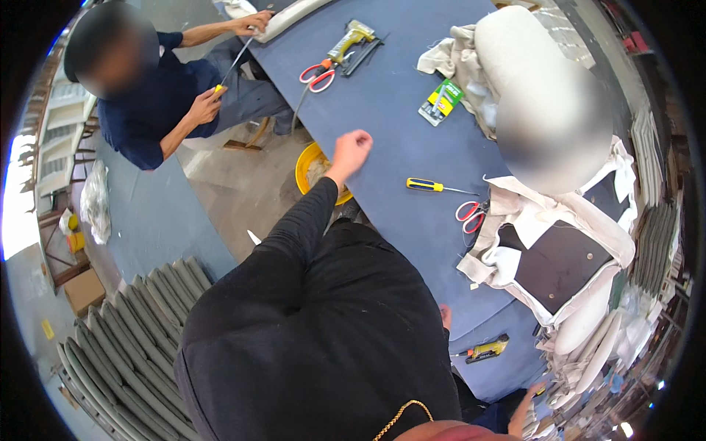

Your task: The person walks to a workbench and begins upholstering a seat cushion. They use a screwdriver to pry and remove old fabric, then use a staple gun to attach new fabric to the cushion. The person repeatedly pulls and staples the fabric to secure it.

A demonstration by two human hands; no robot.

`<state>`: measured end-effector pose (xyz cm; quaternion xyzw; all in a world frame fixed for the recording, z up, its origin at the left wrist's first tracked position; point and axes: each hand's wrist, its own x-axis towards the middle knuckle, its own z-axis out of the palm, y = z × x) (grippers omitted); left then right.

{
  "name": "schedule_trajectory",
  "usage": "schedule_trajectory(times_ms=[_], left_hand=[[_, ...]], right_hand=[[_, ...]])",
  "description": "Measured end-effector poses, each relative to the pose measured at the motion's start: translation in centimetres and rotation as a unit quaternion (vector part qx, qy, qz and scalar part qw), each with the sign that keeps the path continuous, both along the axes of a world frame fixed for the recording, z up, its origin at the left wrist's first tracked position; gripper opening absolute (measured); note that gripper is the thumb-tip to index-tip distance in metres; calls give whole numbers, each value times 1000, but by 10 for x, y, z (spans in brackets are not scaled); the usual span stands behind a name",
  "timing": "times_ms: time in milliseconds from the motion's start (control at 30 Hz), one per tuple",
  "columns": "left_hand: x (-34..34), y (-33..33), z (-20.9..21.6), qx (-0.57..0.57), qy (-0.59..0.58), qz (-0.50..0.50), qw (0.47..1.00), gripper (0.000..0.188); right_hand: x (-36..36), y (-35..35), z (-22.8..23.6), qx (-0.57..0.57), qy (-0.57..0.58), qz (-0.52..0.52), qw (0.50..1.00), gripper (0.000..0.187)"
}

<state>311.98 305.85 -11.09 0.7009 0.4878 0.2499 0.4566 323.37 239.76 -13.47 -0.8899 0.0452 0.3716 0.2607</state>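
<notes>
My left hand (351, 153) is over the near left edge of the blue-grey table, beside a yellow bucket (302, 170) with pale scraps in it. Its fingers are curled together, and whatever they may hold is hidden. Only a sliver of my right hand (446, 317) shows past my body at the table edge; its fingers cannot be made out. To the right lie a yellow-handled screwdriver (425, 184) and red-handled scissors (471, 216). Beside them is a dark panel (562, 264) wrapped in beige fabric (507, 200).
Across the left corner, a person (158, 95) holds a long yellow-handled tool (237, 62). A staple gun (346, 45), scissors (317, 78) and a green-yellow pack (441, 102) lie farther back. Another staple gun (487, 349) lies lower right. Grey padded panels (132, 331) stack at left.
</notes>
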Motion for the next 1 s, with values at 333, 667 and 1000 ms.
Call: schedule_trajectory(times_ms=[333, 667, 1000], left_hand=[[31, 85, -18, 60, 123, 249, 959, 30], [30, 107, -14, -65, 159, 278, 945, 19], [-75, 48, 147, -161, -328, -79, 928, 12]], right_hand=[[-6, 31, -41, -300, -64, 111, 945, 104], [-2, 26, -79, -362, 0, 73, 929, 144], [29, 66, -19, -388, 61, 40, 919, 151]])
